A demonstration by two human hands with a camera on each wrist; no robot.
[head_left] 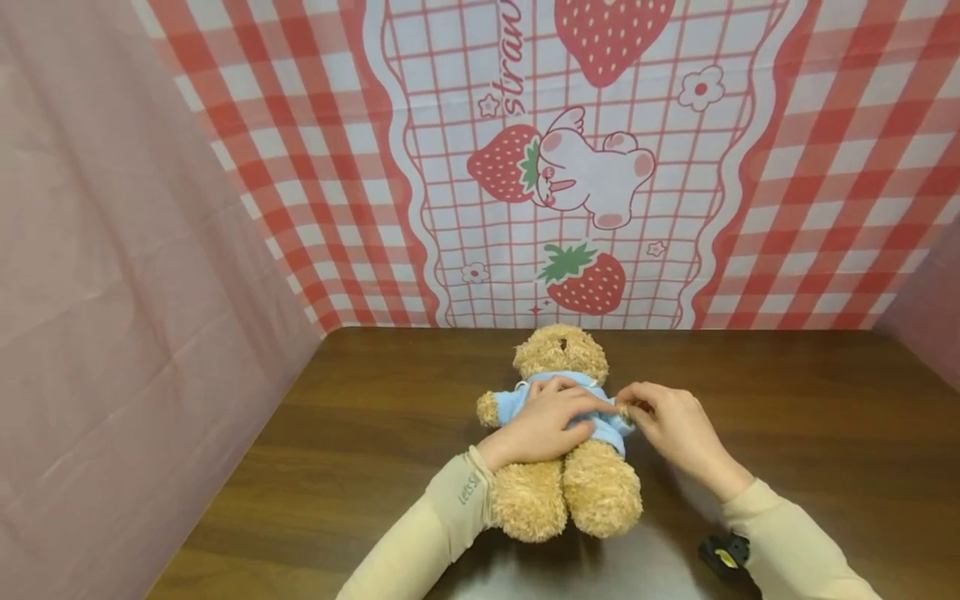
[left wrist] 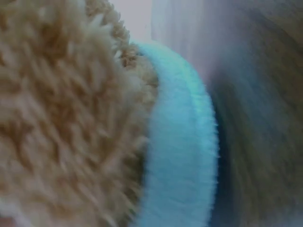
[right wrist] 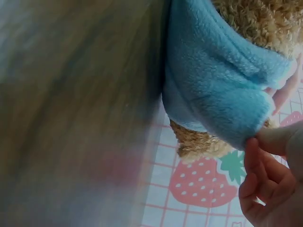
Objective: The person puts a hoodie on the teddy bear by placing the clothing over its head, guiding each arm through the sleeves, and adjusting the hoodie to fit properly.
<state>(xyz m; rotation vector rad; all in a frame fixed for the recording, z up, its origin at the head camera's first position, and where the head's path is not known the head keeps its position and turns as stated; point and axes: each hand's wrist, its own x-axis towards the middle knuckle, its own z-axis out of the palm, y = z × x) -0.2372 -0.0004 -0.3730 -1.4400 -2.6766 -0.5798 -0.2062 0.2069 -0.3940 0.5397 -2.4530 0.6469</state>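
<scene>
A curly tan teddy bear (head_left: 561,354) lies on its back on the table, head toward the far side, in a light blue fleece top (head_left: 611,442). My left hand (head_left: 543,423) rests across its belly, fingers extended toward the bear's arm on the right. Thumb and fingertips of my right hand (head_left: 678,427) pinch the end of that arm's sleeve; the right wrist view shows the pinch at the sleeve's (right wrist: 241,113) cuff. Only fur (left wrist: 61,118) and the top's hem (left wrist: 182,142) fill the left wrist view, where my left hand is hardly visible.
A small black object with a yellow patch (head_left: 723,554) lies beside my right forearm, partly covered by it. The dark wooden table (head_left: 375,450) ends at a red checked strawberry cloth (head_left: 480,233). Pink fabric (head_left: 135,292) hangs on the left.
</scene>
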